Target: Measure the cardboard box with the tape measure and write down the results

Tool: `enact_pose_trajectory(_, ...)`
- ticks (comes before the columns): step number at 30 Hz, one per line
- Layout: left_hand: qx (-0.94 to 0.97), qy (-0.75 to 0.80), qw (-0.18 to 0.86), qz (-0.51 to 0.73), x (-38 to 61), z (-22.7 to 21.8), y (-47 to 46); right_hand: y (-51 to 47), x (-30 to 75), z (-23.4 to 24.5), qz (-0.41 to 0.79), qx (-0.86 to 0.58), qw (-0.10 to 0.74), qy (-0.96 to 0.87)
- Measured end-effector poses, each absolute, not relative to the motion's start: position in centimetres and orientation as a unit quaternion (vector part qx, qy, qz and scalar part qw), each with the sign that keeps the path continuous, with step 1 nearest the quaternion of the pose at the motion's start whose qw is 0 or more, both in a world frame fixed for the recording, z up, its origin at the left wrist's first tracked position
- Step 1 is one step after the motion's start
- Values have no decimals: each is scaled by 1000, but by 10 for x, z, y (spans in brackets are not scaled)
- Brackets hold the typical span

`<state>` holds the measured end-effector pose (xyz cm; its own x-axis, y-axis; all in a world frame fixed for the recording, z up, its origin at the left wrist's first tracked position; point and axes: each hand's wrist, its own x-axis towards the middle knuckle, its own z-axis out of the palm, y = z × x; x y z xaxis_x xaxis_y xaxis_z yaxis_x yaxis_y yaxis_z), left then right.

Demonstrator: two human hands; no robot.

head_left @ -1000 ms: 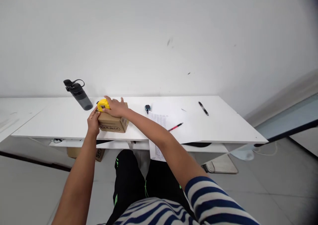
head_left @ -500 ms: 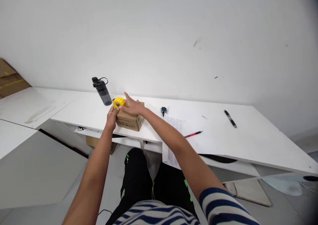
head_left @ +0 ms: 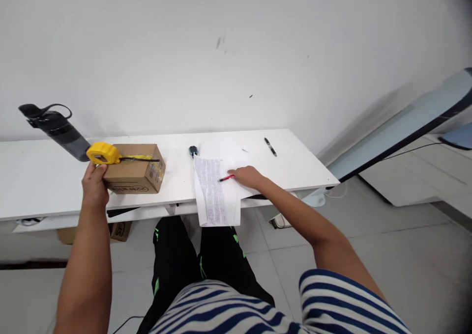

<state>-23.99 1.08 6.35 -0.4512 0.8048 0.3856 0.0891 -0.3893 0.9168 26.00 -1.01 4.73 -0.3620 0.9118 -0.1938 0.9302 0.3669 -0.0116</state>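
Observation:
My left hand [head_left: 95, 184] is closed under a yellow tape measure [head_left: 103, 153], its thumb against the front left corner of a brown cardboard box [head_left: 127, 184]. The tape measure overhangs the box's left end, and its black strap lies along the top. Over to the right, my right hand [head_left: 249, 177] pinches a red-and-black pen [head_left: 226, 178]. The pen lies low over a sheet of paper [head_left: 210, 191] covered in small writing. This sheet hangs over the table's front edge.
Behind the box leans a dark drink bottle [head_left: 61, 131]. A small teal-and-black object [head_left: 193, 151] sits at the paper's top corner. A black marker [head_left: 270, 147] lies farther right on the white table [head_left: 177, 177]. Another carton [head_left: 120, 231] is below the tabletop.
My right hand has left the box and tape measure and moved right to take hold of the pen. My left hand stays at the box. The view has turned right.

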Motion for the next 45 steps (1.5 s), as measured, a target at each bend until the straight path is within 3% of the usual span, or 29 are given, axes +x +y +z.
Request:
enact_pose_trajectory(2, 427, 472, 281, 719, -237, 66, 7, -2, 257, 39, -10, 562, 75, 823)
enact_pose_trajectory(4, 399, 465, 301, 731, -233, 70, 3, 8, 255, 42, 9, 601, 14, 799)
enact_pose_trajectory(8, 383, 481, 321, 720, -227, 76, -3, 16, 259, 60, -79, 632, -102, 764)
enact_pose_trajectory(12, 376, 501, 309, 716, -227, 80, -2, -10, 274, 52, -188, 532, -50, 824)
enact_pose_trajectory(18, 372, 520, 302, 707, -230, 81, 2, -31, 269, 16, -71, 610, 0, 789)
enact_pose_trajectory(22, 378, 508, 306, 710, -230, 81, 0, -15, 265, 20, -53, 621, 15, 782)
enact_pose_trajectory(24, 373, 514, 304, 711, -229, 80, 0, 0, 270, 32, -51, 632, -57, 771)
enact_pose_trajectory(28, 372, 531, 289, 704, -228, 80, 0, 47, 272, 48, -102, 618, -396, 671)
enact_pose_trajectory(30, 385, 526, 295, 699, -228, 80, -1, 70, 260, 44, -189, 560, -510, 625)
enact_pose_trajectory(32, 388, 518, 305, 698, -228, 81, -3, 89, 242, 31, -313, 526, -539, 579)
enact_pose_trajectory(36, 360, 515, 309, 714, -227, 82, -2, 105, 217, 1, -518, 464, -508, 509)
enact_pose_trajectory(41, 359, 519, 304, 714, -223, 85, 3, 100, 219, -11, -419, 484, -543, 543)
enact_pose_trajectory(45, 351, 536, 283, 713, -223, 84, 7, 100, 219, -9, -350, 521, -517, 583)
